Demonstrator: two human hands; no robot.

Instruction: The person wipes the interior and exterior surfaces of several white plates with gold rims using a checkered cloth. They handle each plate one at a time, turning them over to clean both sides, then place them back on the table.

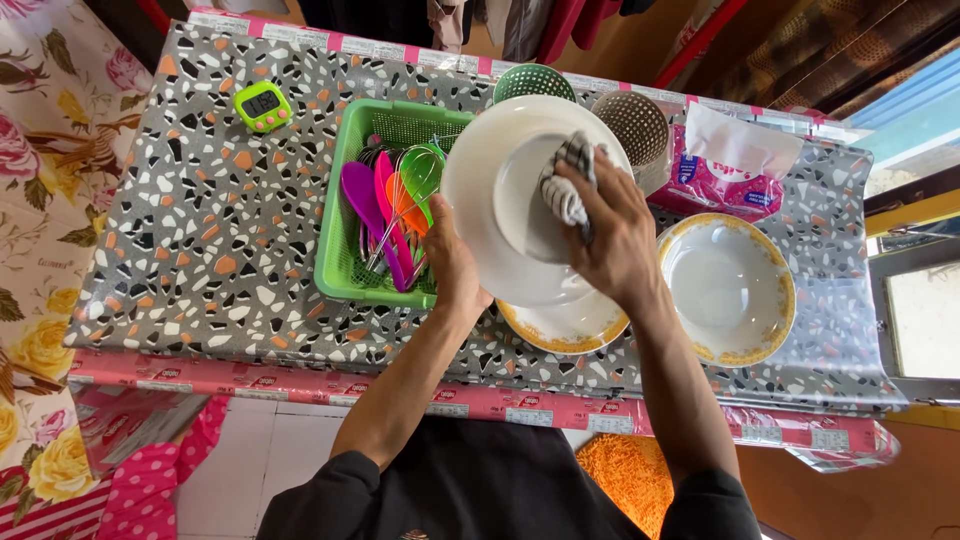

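Surface: a table (200,230) under a speckled terrazzo-pattern cover, floral cloth at 9 o'clock.
Plate: a white plate (500,180) held tilted above the table centre, over a gold-rimmed plate (565,330) lying flat.
Left hand: left hand (450,255) clasped on the plate's edge at 7 o'clock, thumb on the face.
Right hand: right hand (610,235) closed over a striped cloth (565,180), pressing it into the plate's well.
Nearby: green basket (345,250) of coloured utensils at 9 o'clock, gold-rimmed bowl (730,290) at 3 o'clock.
Risk: only one edge is gripped; hard rubbing could likely twist the plate loose onto the plate beneath.
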